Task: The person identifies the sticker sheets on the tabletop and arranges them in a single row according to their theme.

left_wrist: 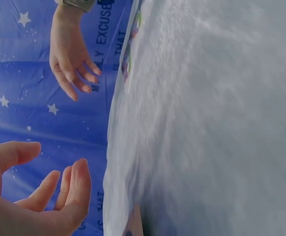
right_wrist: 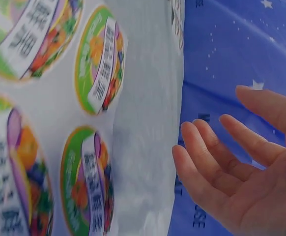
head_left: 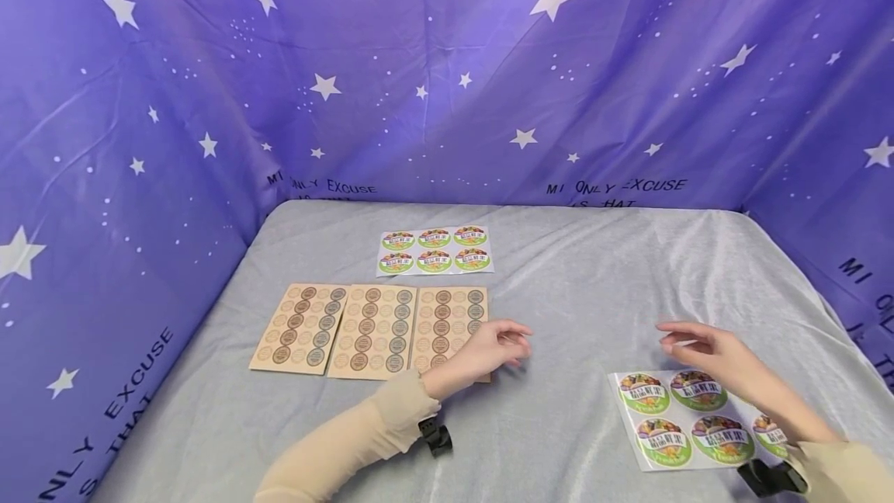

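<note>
My left hand [head_left: 486, 349] hovers by the right edge of the nearest brown sticker sheet [head_left: 441, 328], its fingers loosely bent around nothing. In the left wrist view that hand [left_wrist: 49, 191] shows a wide gap between thumb and fingers. Over the far edge of a white sheet of round fruit stickers [head_left: 663, 441] is my right hand [head_left: 719, 355], fingers relaxed and holding nothing. The right wrist view shows this hand [right_wrist: 246, 162] apart from the sheet, whose green-rimmed oval labels [right_wrist: 101, 61] appear large. Hand and forearm hide the sheet's right part.
Two more brown sticker sheets [head_left: 373, 328] [head_left: 300, 328] lie in a row to the left. Behind them is a second white sheet of fruit stickers [head_left: 434, 251]. Grey cloth [head_left: 559, 278] covers the table, and a purple starry curtain [head_left: 433, 60] encloses its back and sides.
</note>
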`<control>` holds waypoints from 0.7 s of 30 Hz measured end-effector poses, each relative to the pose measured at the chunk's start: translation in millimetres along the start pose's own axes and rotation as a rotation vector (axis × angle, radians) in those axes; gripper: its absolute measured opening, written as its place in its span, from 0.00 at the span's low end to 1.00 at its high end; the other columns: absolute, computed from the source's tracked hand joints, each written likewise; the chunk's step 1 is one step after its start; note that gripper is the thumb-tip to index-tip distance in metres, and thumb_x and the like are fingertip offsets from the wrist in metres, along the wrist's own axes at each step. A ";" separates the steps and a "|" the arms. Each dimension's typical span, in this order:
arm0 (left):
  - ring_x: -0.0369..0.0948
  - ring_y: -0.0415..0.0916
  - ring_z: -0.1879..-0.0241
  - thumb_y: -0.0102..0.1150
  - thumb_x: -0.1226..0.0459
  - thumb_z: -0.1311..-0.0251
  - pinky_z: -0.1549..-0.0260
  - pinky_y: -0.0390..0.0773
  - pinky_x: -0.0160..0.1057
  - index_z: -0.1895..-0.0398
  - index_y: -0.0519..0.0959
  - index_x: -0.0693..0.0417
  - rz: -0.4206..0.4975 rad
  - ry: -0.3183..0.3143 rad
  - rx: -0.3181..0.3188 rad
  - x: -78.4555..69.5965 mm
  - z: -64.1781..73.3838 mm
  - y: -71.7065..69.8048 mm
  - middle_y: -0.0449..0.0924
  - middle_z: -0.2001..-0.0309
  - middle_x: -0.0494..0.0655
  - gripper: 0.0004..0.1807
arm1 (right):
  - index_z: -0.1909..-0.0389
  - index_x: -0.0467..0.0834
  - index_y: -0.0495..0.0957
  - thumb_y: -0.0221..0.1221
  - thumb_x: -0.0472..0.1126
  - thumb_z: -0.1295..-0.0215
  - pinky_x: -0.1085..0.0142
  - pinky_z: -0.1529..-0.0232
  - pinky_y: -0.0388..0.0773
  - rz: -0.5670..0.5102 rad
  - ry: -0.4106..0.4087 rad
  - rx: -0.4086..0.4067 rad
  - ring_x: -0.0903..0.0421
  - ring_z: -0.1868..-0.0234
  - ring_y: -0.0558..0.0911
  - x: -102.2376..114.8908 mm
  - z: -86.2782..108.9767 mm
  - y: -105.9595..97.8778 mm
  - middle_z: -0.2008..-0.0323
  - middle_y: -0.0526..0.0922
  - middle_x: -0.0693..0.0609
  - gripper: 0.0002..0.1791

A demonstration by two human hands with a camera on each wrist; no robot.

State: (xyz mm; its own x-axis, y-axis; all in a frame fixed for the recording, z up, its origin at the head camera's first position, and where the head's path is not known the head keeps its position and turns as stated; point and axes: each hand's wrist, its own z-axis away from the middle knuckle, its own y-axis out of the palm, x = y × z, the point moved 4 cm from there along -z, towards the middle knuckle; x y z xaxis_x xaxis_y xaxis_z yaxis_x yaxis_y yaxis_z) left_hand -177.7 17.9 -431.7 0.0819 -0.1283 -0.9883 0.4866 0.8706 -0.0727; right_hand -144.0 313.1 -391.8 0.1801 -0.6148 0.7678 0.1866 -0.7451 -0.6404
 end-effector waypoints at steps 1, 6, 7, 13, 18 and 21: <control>0.58 0.76 0.66 0.55 0.76 0.51 0.71 0.80 0.39 0.55 0.73 0.72 0.005 -0.005 0.004 -0.4 -0.7 3.4 0.78 0.68 0.57 0.17 | 0.51 0.38 0.73 0.54 0.35 0.40 0.72 0.71 0.77 0.003 0.011 -0.001 0.68 0.67 0.78 -2.4 2.4 -2.5 0.65 0.78 0.68 0.15; 0.59 0.76 0.66 0.54 0.77 0.52 0.70 0.80 0.40 0.54 0.73 0.71 0.053 -0.039 0.020 -1.6 -3.2 19.9 0.78 0.69 0.55 0.18 | 0.51 0.43 0.73 0.54 0.36 0.40 0.75 0.72 0.74 0.051 0.056 -0.027 0.71 0.67 0.77 -12.9 12.8 -15.5 0.66 0.78 0.71 0.15; 0.59 0.76 0.66 0.54 0.77 0.52 0.70 0.80 0.40 0.54 0.73 0.71 0.067 -0.044 0.023 -1.7 -3.8 23.1 0.78 0.69 0.55 0.18 | 0.51 0.43 0.74 0.54 0.36 0.40 0.75 0.72 0.74 0.064 0.055 -0.034 0.71 0.68 0.77 -14.5 14.5 -18.0 0.66 0.78 0.70 0.15; 0.57 0.77 0.67 0.54 0.77 0.52 0.71 0.81 0.39 0.55 0.73 0.71 0.105 -0.053 0.032 -0.4 -6.9 40.5 0.78 0.70 0.55 0.18 | 0.51 0.45 0.73 0.55 0.36 0.41 0.72 0.75 0.74 0.106 0.071 -0.055 0.73 0.69 0.76 -25.0 24.9 -33.7 0.67 0.77 0.73 0.16; 0.54 0.78 0.69 0.54 0.77 0.51 0.71 0.81 0.36 0.54 0.72 0.71 0.121 -0.076 0.059 1.4 -8.7 55.9 0.78 0.70 0.52 0.18 | 0.50 0.49 0.73 0.54 0.39 0.40 0.74 0.73 0.74 0.142 0.148 -0.031 0.74 0.69 0.75 -40.0 33.5 -44.6 0.67 0.74 0.75 0.16; 0.54 0.78 0.69 0.54 0.77 0.51 0.71 0.81 0.37 0.54 0.72 0.71 0.151 -0.097 0.069 1.1 -9.0 64.8 0.77 0.71 0.50 0.18 | 0.51 0.55 0.72 0.54 0.41 0.39 0.74 0.74 0.73 0.160 0.200 -0.020 0.76 0.70 0.73 -50.0 39.5 -50.1 0.68 0.73 0.77 0.14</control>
State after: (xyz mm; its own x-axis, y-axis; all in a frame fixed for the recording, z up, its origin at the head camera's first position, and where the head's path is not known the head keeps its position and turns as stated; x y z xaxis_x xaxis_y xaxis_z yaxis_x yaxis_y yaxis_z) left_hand -154.0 78.5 -438.7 0.2401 -0.0465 -0.9696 0.5203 0.8494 0.0881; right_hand -124.2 391.3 -398.9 0.0111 -0.7625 0.6469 0.1514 -0.6382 -0.7548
